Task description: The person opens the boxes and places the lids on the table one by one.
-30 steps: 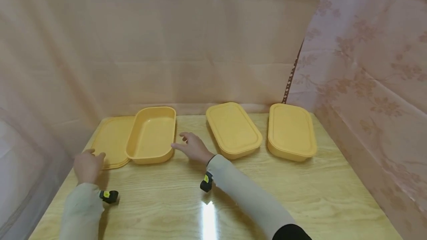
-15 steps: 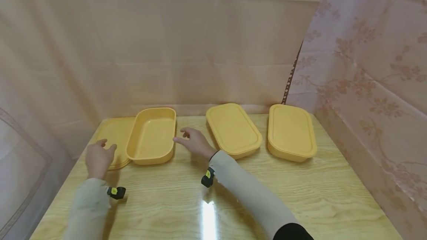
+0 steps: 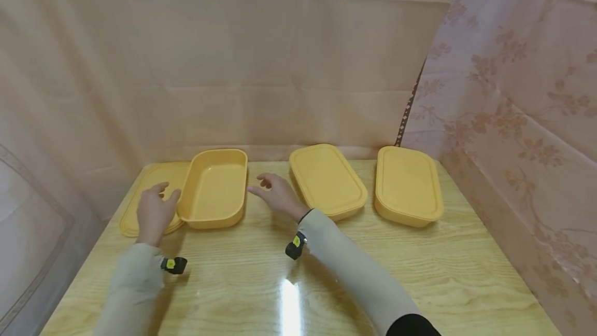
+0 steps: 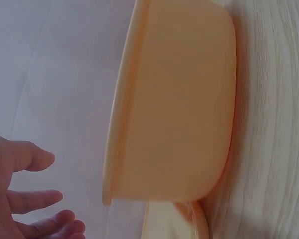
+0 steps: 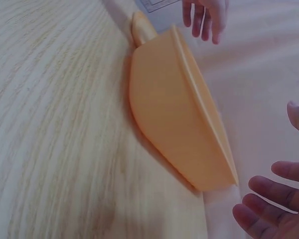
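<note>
An uncovered yellow rectangular box (image 3: 213, 188) stands on the wooden table, its inside bare. Its left edge overlaps a flat yellow lid (image 3: 135, 210) lying on the table. Over that lid hovers my left hand (image 3: 156, 214), fingers relaxed and holding nothing, just left of the box. My right hand (image 3: 278, 195) is in the air off the box's right side, thumb and fingers spread apart. In the left wrist view the box wall (image 4: 174, 104) is apart from the fingers. The right wrist view shows the box (image 5: 174, 109) between both hands, touched by neither.
Two more yellow boxes with lids on stand to the right: a slanted one (image 3: 328, 183) by my right forearm, and another (image 3: 409, 185) near the table's right edge. A beige cloth (image 3: 280, 66) hangs behind the table (image 3: 242, 284), and a floral cloth (image 3: 522, 134) hangs at right.
My left hand has moved right and a little forward, from the lid's left edge to over the lid beside the box. My right hand has drifted slightly right, away from the box.
</note>
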